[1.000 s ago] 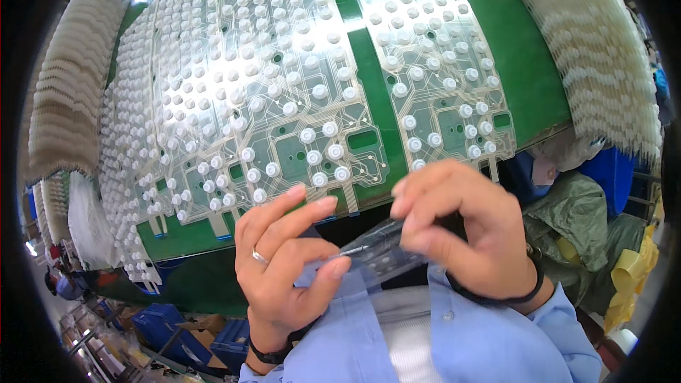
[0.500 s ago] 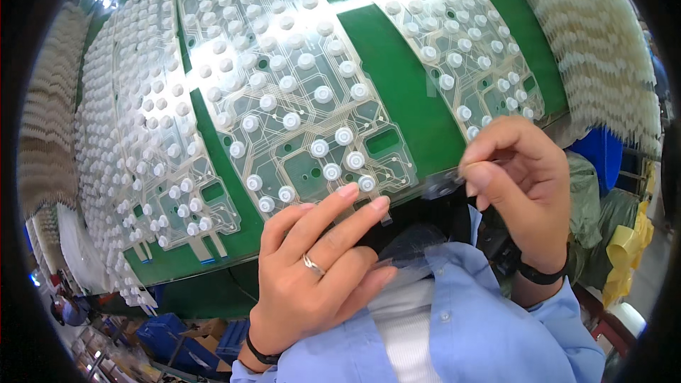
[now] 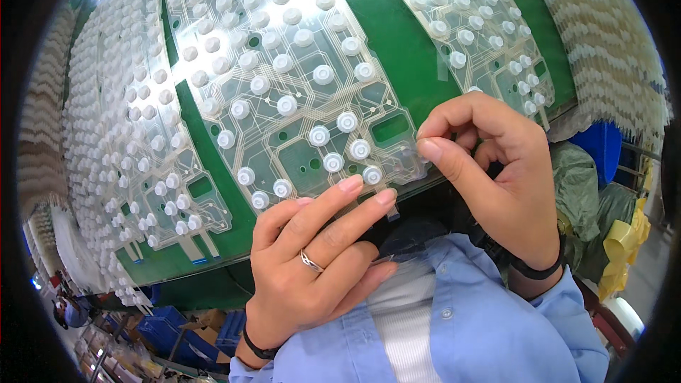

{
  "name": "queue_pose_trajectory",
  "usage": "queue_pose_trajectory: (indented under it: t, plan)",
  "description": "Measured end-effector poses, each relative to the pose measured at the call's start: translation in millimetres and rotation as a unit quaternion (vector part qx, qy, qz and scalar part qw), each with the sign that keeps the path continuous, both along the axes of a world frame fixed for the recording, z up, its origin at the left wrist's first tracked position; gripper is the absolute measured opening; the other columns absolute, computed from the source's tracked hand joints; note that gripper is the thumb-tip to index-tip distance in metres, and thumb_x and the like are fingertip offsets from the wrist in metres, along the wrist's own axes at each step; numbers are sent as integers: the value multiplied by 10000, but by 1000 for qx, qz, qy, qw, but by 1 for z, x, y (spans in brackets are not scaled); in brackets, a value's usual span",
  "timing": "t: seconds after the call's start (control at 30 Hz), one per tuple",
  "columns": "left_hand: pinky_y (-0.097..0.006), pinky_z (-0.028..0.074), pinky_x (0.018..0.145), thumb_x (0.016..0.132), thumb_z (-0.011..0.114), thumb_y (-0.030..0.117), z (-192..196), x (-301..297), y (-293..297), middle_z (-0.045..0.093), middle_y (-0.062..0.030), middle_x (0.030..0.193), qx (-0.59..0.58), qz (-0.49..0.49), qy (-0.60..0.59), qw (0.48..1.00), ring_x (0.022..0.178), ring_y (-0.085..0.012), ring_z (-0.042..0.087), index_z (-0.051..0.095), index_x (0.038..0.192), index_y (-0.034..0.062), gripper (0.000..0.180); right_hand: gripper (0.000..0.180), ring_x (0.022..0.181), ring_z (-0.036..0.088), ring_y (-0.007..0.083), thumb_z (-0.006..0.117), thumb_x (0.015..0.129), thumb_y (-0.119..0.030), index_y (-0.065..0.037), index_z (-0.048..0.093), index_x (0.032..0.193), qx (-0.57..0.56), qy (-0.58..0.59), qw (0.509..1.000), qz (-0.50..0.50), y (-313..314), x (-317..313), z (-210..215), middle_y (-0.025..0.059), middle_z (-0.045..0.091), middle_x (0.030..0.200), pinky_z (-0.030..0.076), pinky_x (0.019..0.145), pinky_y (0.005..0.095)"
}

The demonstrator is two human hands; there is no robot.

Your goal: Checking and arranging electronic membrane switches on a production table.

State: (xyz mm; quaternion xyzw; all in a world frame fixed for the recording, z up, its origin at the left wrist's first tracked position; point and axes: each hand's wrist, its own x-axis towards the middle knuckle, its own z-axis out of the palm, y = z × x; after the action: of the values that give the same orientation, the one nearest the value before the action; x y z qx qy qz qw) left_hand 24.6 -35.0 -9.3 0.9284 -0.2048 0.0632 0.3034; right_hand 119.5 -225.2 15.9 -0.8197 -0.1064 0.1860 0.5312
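A clear membrane circuit sheet (image 3: 305, 128) with pale traces and white domed buttons lies on the green work surface. At its near edge is my left hand (image 3: 316, 255), with index and middle fingers stretched over the sheet. Lower down, its thumb and curled fingers appear to pinch a thin clear film (image 3: 411, 237), which hangs in front of my shirt. My right hand (image 3: 496, 170) pinches a small clear film piece (image 3: 406, 161) between thumb and forefinger. That piece is over the sheet's near right corner; whether it touches cannot be made out.
More button-covered sheets lie on the left (image 3: 167, 191) and the right (image 3: 489, 35) of the green surface (image 3: 401, 50). Tall stacks of pale sheets (image 3: 596, 42) stand at the right edge. Beyond are a blue bin (image 3: 603, 152) and yellow material (image 3: 626, 252).
My right hand has moved left and away from me, bringing the small film piece over the sheet's corner. My left hand has barely shifted. The view has tilted slightly.
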Motion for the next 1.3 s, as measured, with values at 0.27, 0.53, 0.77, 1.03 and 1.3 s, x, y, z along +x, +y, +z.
queue_pose_trajectory:
  t: [0.27, 0.53, 0.77, 1.03, 1.3]
  plan:
    - [-371, 408, 842, 764, 729, 362, 0, 1, 0, 703, -52, 1105, -7, 1, 2, 1000, 1126, -275, 597, 601, 663, 144, 272, 43, 633, 479, -5, 644, 847, 12, 6, 637, 889, -8, -10, 1000, -3, 0, -2, -1, -14, 605, 818, 326, 507, 143]
    - [-366, 390, 859, 749, 730, 360, 1, 1, -1, 676, -57, 1176, 17, -4, 1, 1000, 1138, -272, 572, 587, 666, 141, 275, 56, 592, 455, -8, 649, 836, 20, 2, 637, 888, -24, -39, 999, 4, 1, -3, -3, -15, 609, 819, 312, 489, 150]
    - [-362, 361, 868, 724, 733, 336, 4, 1, -3, 646, -55, 1239, 34, -7, 30, 999, 1144, -279, 549, 560, 661, 138, 271, 115, 572, 445, -2, 663, 810, 32, 2, 629, 915, -24, -47, 999, 10, -1, -3, -5, -2, 600, 808, 322, 489, 149]
    - [-365, 359, 865, 726, 735, 334, 3, 0, -4, 647, -55, 1238, 33, -5, 21, 999, 1149, -281, 547, 560, 649, 136, 275, 187, 579, 437, 6, 668, 797, 47, -6, 610, 967, -68, -101, 992, 34, 0, -5, -4, 1, 573, 818, 327, 496, 151]
    - [-366, 415, 840, 745, 743, 322, 8, -4, 2, 691, -70, 1137, -57, 37, 13, 998, 1127, -292, 564, 586, 668, 122, 266, 427, 719, 474, 24, 630, 820, 86, -4, 471, 1206, 7, -108, 994, -18, -7, -18, -5, 18, 481, 901, 368, 590, 144]
